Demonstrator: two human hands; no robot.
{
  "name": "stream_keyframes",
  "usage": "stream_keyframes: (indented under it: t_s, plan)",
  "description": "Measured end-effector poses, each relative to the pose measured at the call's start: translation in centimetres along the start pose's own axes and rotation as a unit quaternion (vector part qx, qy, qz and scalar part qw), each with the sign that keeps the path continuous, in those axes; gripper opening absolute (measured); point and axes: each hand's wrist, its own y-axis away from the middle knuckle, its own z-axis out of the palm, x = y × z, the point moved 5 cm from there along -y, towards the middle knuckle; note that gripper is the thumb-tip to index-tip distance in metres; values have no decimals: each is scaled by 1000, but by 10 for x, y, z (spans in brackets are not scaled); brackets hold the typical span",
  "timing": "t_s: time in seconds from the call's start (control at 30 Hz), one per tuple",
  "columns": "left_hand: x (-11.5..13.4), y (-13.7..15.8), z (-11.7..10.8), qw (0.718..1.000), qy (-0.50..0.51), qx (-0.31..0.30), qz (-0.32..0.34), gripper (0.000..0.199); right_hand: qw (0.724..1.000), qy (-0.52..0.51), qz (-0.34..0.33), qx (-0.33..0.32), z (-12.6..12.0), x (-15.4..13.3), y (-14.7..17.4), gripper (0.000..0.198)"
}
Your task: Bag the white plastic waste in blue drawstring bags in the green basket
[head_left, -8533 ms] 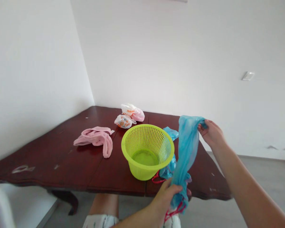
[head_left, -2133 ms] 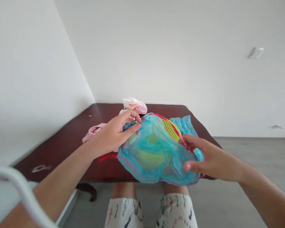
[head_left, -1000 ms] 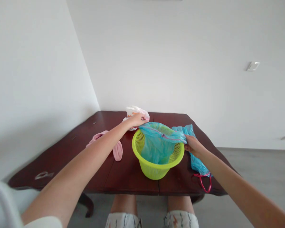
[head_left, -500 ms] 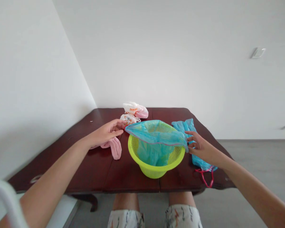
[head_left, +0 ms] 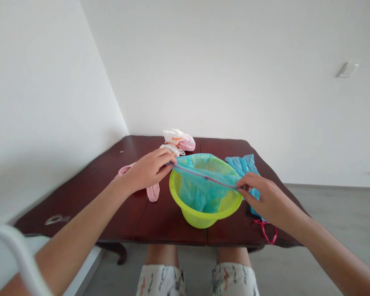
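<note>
A yellow-green plastic basket point(head_left: 200, 220) with mesh sides stands near the front of the table. Inside it hangs a translucent blue drawstring garbage bag point(head_left: 200, 197), its mouth spread above the rim and edged by a pink drawstring. My left hand point(head_left: 152, 166) pinches the left end of the bag's edge. At the right end, my right hand point(head_left: 262, 191) grips the same edge between thumb and fingers. The near edge is pulled taut between both hands, over the basket. The bag's far edge rests around the back of the rim.
The dark red wooden table point(head_left: 160, 226) meets the wall. Behind the basket lie white plastic bags point(head_left: 174, 135) with pink contents. Pink cloth point(head_left: 153, 192) is left of the basket. Right of it lies another blue bag point(head_left: 242, 164) with a pink drawstring point(head_left: 269, 236).
Both hands have closed on the blue bag's edge, and the left has moved right. The near edge with its pink drawstring has become straighter and tighter. The view has shifted slightly.
</note>
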Motion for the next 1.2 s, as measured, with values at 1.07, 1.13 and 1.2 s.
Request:
stream_keyframes:
  t_s: [1.07,1.13,1.2]
  plan:
    - [22,126,107,959,3,284,-15,14,953,22,-183,242,80,-31,81,47]
    - [18,129,115,950,4,312,12,19,946,42,-200,253,79,-30,80,41]
    - [13,133,122,945,15,325,35,21,943,63,-210,251,77,-29,80,37]
